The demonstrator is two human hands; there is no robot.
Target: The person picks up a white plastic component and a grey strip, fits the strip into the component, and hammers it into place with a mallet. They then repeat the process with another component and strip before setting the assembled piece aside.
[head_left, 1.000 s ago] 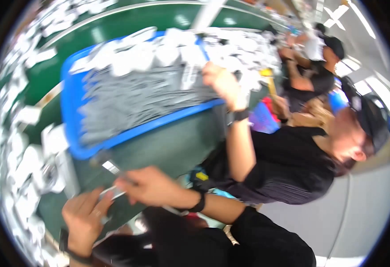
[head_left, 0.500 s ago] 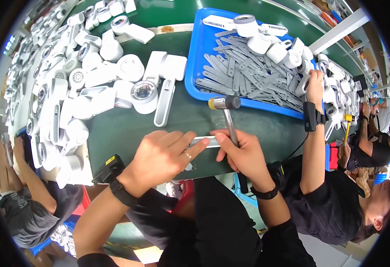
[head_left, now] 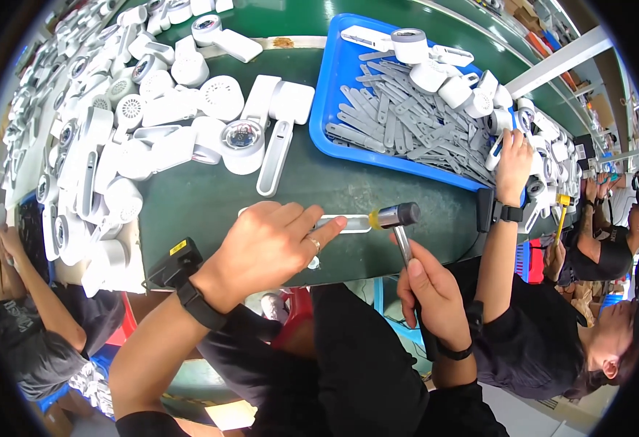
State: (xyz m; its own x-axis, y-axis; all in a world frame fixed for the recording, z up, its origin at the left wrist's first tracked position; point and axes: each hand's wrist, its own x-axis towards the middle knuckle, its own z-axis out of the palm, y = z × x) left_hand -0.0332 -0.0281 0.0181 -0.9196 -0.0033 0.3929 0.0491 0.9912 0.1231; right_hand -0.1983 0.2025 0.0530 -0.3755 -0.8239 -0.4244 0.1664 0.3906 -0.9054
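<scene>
My left hand [head_left: 268, 244] presses down on a white plastic handle part [head_left: 345, 223] lying on the green table [head_left: 363, 193], index finger stretched along it. My right hand [head_left: 428, 291] grips the shaft of a small mallet [head_left: 396, 218] with a dark head and yellow tip. The mallet head sits at the right end of the white part. A black band is on each of my wrists.
A blue tray [head_left: 334, 131] of grey flat strips stands behind, with white round parts at its far side. Many white fan-like housings [head_left: 144, 124] cover the left of the table. A co-worker's hand [head_left: 512, 164] reaches to the tray from the right; another person's arm [head_left: 35, 284] is at left.
The view has swung from the blue tray to the table edge. My right hand now holds the mallet lower on its shaft, with the head at the part's end.
</scene>
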